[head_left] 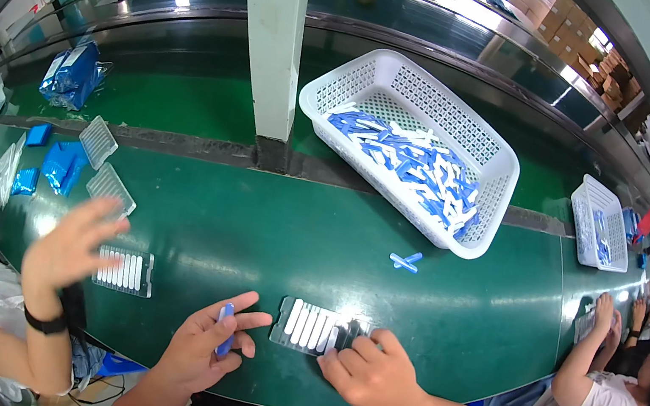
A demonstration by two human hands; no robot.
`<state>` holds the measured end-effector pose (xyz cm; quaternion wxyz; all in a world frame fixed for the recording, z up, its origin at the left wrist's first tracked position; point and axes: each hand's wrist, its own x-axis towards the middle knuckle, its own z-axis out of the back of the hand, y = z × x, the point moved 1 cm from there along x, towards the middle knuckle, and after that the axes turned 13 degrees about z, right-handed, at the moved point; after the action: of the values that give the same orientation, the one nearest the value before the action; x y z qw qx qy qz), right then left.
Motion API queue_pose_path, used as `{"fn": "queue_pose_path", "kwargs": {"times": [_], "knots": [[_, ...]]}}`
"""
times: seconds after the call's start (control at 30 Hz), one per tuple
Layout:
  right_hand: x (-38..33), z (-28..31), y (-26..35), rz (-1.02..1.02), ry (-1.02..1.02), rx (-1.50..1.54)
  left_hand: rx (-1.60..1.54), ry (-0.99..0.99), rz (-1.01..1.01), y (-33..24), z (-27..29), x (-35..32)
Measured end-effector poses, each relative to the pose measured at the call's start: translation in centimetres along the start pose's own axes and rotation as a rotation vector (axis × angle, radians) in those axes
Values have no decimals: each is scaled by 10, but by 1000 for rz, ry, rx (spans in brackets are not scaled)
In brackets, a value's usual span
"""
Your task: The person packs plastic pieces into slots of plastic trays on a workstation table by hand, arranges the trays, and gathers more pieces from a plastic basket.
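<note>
My left hand [209, 343] holds a small blue piece [224, 331] between thumb and fingers, just left of a clear slotted tray [311, 327] near the table's front edge. White pieces fill most of the tray's slots. My right hand [370, 371] rests on the tray's right end, fingers curled over it. What lies under those fingers is hidden. Two loose blue pieces [406, 260] lie on the green mat beyond the tray. A white basket [409, 141] of blue and white pieces stands further back.
A co-worker's raised hand [69, 243] is on my left above another filled tray [124, 270]. Empty clear trays [103, 164] and blue packets [60, 166] lie far left. Another person sits at right by a second white basket [599, 223]. A white post [271, 39] rises behind.
</note>
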<state>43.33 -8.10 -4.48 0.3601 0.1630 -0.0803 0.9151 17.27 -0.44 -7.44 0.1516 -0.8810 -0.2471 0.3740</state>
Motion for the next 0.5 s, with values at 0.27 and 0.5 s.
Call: {"fn": "queue_pose_path", "kwargs": {"times": [0.27, 0.5], "knots": [[2, 6, -23, -37, 47, 43, -65, 337, 198, 3, 6, -4], [-11, 3, -42, -10, 28, 279, 31, 380, 269, 3, 0, -8]]}}
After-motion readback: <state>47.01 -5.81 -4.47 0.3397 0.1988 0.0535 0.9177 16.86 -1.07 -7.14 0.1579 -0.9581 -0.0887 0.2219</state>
